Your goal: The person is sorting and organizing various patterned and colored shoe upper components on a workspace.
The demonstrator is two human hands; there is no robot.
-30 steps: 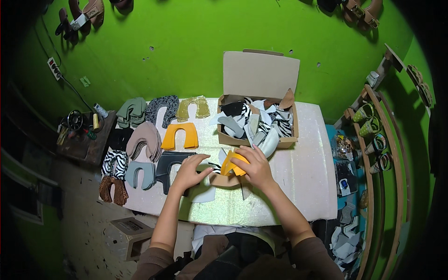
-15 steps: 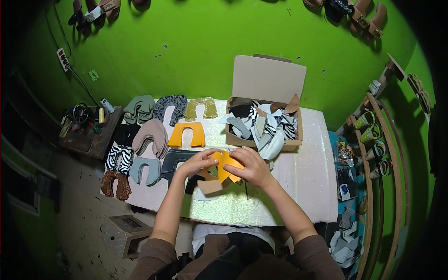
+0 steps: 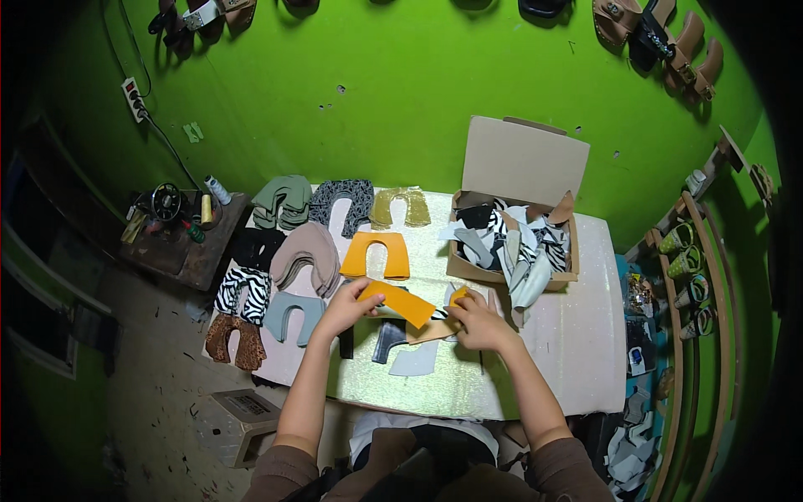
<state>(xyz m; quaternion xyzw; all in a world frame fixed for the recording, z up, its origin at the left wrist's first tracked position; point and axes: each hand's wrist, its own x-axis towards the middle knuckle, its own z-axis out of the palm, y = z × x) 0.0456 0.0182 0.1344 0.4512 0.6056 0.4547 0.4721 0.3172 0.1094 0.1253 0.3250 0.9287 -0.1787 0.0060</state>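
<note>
Orange pieces (image 3: 410, 307), two held, left hand (image 3: 345, 311) one, right hand (image 3: 484, 325) one

Cardboard box (image 3: 525, 159): evenly lit, outline clear, inner lid pale and free of glare.
Green wall (image 3: 401, 109): bright and saturated behind the box, darker far to either side of it.
Hanging footwear (image 3: 615, 21): above the box, with shadows beneath on the wall; light falls from overhead.
Table (image 3: 569, 360): strongly lit, a yellow-green sheen on its covering in front of the box.
Orange piece (image 3: 410, 305): left-front of the box, vivid, matte.
Side table (image 3: 180, 259): left of the box, dim, small details murky.
Wooden rack (image 3: 711, 335): right of the box, bowed by the lens, heavy shadow beyond.
Corners: black, rounded vignette.
</note>
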